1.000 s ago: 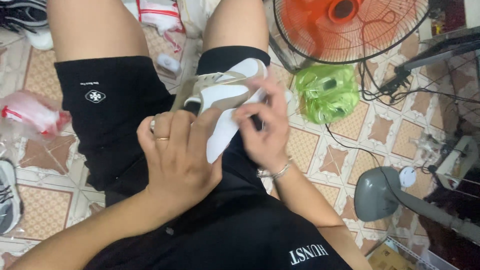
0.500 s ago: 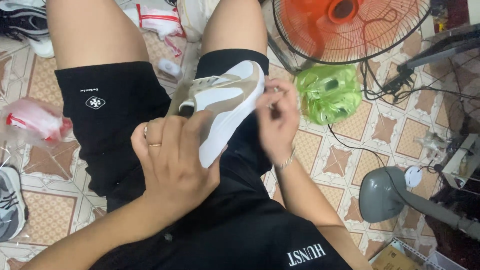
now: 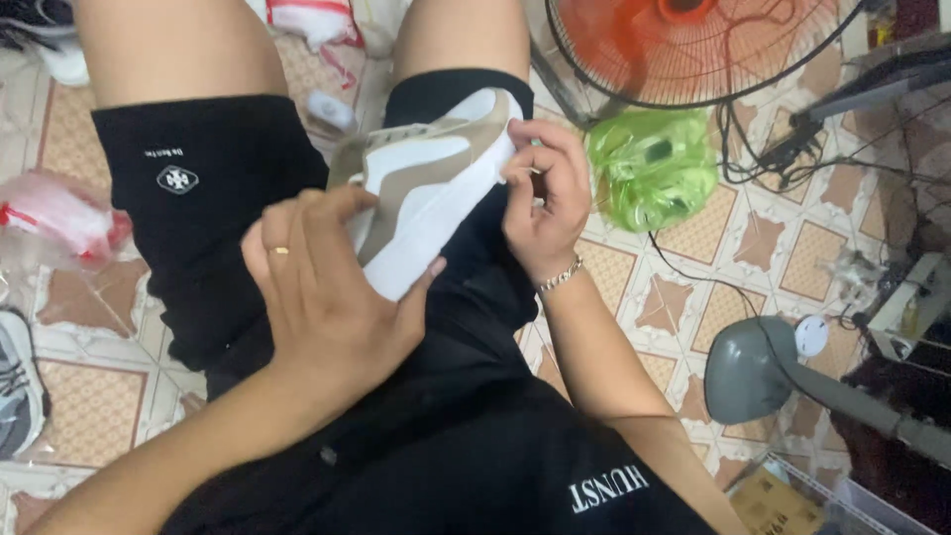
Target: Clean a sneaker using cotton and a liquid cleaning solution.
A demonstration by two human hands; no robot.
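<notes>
A white and tan sneaker (image 3: 431, 188) lies across my lap, on my black shorts (image 3: 198, 218), its toe pointing up and to the right. My left hand (image 3: 322, 287), with a ring on one finger, grips the heel end from below. My right hand (image 3: 545, 203), with a bracelet on the wrist, pinches the sole edge near the toe with curled fingers.
An orange floor fan (image 3: 693, 45) stands at the upper right, with a crumpled green plastic bag (image 3: 649, 168) below it. A grey fan base (image 3: 748, 372) and cables lie at right. Other sneakers (image 3: 18, 381) and red-and-white packets (image 3: 59, 218) are on the tiled floor at left.
The sneaker has turned so its side faces up more. My right hand moved from the shoe's side to its toe edge. My left hand kept its hold on the heel.
</notes>
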